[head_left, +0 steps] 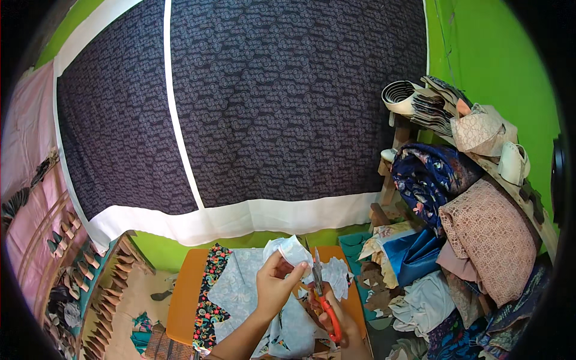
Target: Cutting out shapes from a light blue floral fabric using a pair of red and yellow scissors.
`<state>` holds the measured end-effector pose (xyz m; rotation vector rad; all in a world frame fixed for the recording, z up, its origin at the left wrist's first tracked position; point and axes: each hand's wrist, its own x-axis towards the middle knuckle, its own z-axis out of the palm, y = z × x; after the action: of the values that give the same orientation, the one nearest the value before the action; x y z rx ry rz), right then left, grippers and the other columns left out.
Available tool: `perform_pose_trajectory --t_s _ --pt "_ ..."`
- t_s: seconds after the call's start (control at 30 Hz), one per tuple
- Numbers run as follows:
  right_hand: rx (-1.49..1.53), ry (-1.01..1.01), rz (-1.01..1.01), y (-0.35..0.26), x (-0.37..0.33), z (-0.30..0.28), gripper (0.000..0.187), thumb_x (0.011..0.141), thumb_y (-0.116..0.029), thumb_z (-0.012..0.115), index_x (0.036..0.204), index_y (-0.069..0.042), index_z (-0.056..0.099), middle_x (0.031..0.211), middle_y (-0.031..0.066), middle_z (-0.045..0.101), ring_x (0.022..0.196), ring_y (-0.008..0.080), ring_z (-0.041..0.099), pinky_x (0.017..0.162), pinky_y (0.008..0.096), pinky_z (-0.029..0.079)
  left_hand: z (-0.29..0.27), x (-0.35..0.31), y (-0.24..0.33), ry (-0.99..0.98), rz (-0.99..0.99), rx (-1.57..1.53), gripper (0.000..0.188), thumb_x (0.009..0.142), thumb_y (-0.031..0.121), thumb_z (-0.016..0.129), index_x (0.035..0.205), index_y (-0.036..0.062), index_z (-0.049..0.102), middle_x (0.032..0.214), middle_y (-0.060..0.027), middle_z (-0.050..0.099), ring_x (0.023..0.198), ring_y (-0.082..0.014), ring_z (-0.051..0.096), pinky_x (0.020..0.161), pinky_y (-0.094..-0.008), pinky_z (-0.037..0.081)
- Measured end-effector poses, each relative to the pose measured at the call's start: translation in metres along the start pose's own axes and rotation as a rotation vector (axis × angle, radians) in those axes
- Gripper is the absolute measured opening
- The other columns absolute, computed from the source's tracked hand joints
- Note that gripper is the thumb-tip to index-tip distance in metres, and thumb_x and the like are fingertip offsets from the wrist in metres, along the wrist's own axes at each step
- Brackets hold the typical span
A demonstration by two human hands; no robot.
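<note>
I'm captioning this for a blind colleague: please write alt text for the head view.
A left hand pinches a pale fabric piece while the right hand holds red-handled scissors beside it, above an orange table with black floral fabric. Behind hangs a dark patterned cloth with white borders; fabrics are heaped at right, shoe-shaped pieces racked at left.

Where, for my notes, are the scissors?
The scissors are in the right hand, right of centre in the head view, beside the pale cloth in the left hand.

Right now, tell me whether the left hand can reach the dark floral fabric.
Probably yes: nothing visible blocks the left hand from the dark floral fabric, though that hand holds a pale piece.
</note>
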<state>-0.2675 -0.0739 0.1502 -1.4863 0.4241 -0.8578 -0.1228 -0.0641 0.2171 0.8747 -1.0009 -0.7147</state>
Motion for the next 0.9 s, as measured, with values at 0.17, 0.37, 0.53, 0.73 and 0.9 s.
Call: perform_pose_trajectory --t_s 0.17,0.37,0.53,0.73,0.9 --pt "0.026 -0.017 -0.005 -0.002 0.001 0.002 0.086 0.067 -0.062 0.057 0.120 -0.001 0.029 0.092 0.0030 0.037 0.078 0.0121 0.036 0.069 0.0249 0.036 0.002 -0.001 0.002 0.016 0.044 -0.035 0.032 0.074 0.002 0.062 0.104 -0.0022 0.053 0.082 -0.0053 0.060 0.071 -0.0082 0.057 0.064 -0.0198 0.046" --pt "0.100 -0.046 0.068 -0.004 0.005 0.002 0.085 0.064 -0.063 0.059 0.117 -0.002 0.033 0.083 0.0008 0.035 0.072 0.0106 0.034 0.063 0.0234 0.033 -0.007 0.002 -0.001 -0.024 -0.060 0.022 0.037 0.075 -0.001 0.059 0.110 -0.0046 0.047 0.096 -0.0087 0.058 0.085 -0.0145 0.057 0.074 -0.0268 0.046" --pt "0.189 -0.037 0.072 0.004 0.007 0.001 0.074 0.066 -0.053 0.064 0.114 -0.003 0.036 0.080 -0.0005 0.034 0.067 0.0075 0.033 0.058 0.0191 0.032 -0.008 0.002 0.002 0.012 -0.098 0.040 0.038 0.074 0.000 0.061 0.109 -0.0035 0.049 0.092 -0.0074 0.059 0.081 -0.0119 0.057 0.071 -0.0242 0.046" --pt "0.459 0.084 0.344 -0.009 0.010 0.000 0.051 0.072 -0.035 0.064 0.105 -0.001 0.045 0.072 -0.0029 0.033 0.057 0.0049 0.031 0.053 0.0154 0.031 -0.009 0.005 0.003 0.046 -0.113 0.019 0.039 0.073 0.001 0.062 0.110 -0.0025 0.049 0.091 -0.0070 0.060 0.078 -0.0101 0.057 0.069 -0.0225 0.045" --pt "0.325 0.139 0.279 -0.011 0.003 -0.001 0.057 0.069 -0.041 0.068 0.101 0.000 0.047 0.069 -0.0035 0.033 0.056 0.0042 0.032 0.050 0.0134 0.032 -0.008 0.007 0.003 0.030 -0.113 -0.031 0.040 0.073 0.000 0.061 0.111 -0.0032 0.048 0.093 -0.0077 0.060 0.080 -0.0113 0.057 0.071 -0.0236 0.046"
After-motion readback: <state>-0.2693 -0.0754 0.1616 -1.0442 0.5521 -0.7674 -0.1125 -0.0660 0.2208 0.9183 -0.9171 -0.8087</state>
